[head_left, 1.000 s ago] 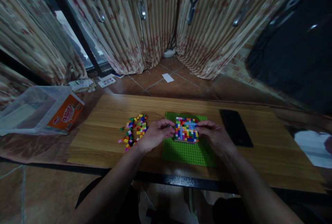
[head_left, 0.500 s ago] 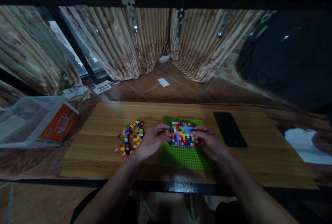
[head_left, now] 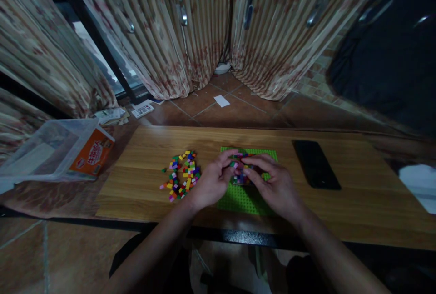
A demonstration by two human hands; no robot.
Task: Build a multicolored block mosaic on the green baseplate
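Bringing our right hand point(head_left: 277, 185) close to our left hand point(head_left: 213, 182), which pinches small blocks point(head_left: 234, 165), we now partly cover the block panel point(head_left: 241, 179) on the green baseplate point(head_left: 235, 201), but cannot tell whether the right holds any.

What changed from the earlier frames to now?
Right hand moved left over the multicoloured plastic brick panel; left hand shifted slightly right toward it. Small pieces show between the fingertips; any new hold is unclear. Unmoved: flat green studded baseplate, loose coloured bricks, black rectangular phone-like device.
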